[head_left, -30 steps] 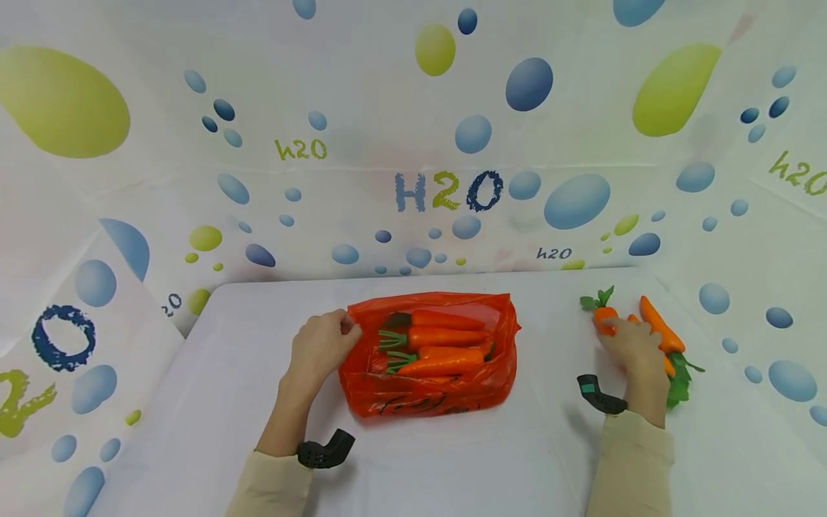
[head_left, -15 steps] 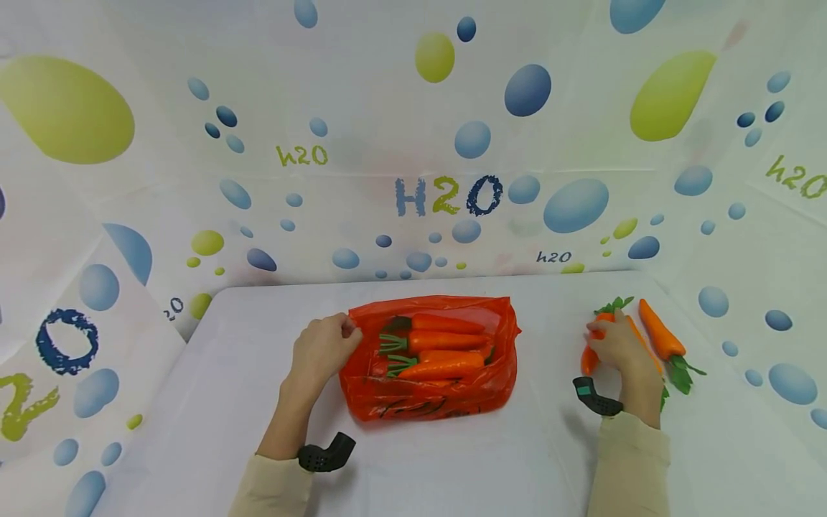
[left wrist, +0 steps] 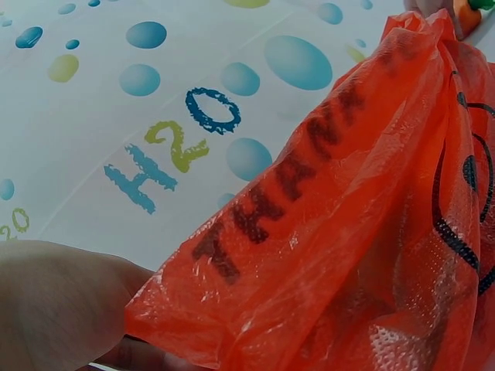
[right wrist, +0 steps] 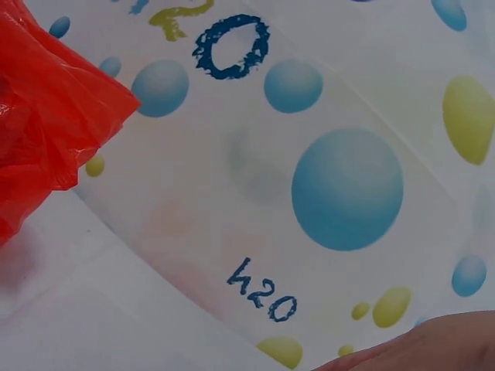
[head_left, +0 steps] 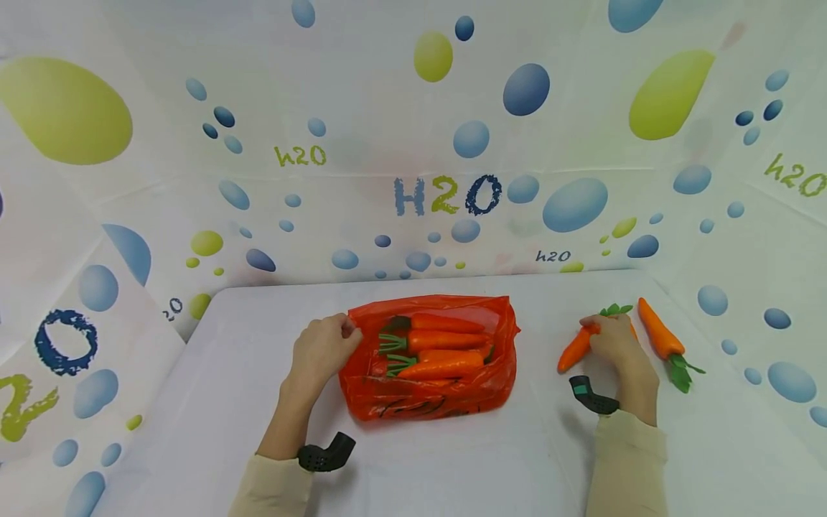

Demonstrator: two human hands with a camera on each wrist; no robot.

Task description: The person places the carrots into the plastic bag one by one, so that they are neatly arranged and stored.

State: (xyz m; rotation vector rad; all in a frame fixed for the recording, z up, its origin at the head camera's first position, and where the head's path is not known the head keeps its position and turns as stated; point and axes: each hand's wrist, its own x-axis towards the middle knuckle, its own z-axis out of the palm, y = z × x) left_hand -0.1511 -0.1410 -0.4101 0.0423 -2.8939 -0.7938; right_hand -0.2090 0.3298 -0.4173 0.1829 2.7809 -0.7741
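Observation:
A red plastic bag [head_left: 426,403] lies with its mouth open on the table, several orange carrots [head_left: 447,340] with green tops inside. My left hand [head_left: 323,348] pinches the bag's left edge. In the left wrist view the thumb side of that hand meets the corner of the bag [left wrist: 325,209], which bears dark lettering. To the right, my right hand [head_left: 619,346] grips a carrot [head_left: 573,352] near its leafy end, the tip pointing toward me and left. The right wrist view shows only part of the hand [right wrist: 425,348], without the carrot.
A loose carrot [head_left: 660,332] with green leaves lies to the right of my right hand. A bit of orange [head_left: 634,331], seemingly another carrot, shows behind that hand. White sheeting with blue and green spots rises behind the table [head_left: 543,459].
My right hand has moved left with the carrot, whose tip now swings out to the left, away from the other loose carrots. My left hand stays at the bag's edge.

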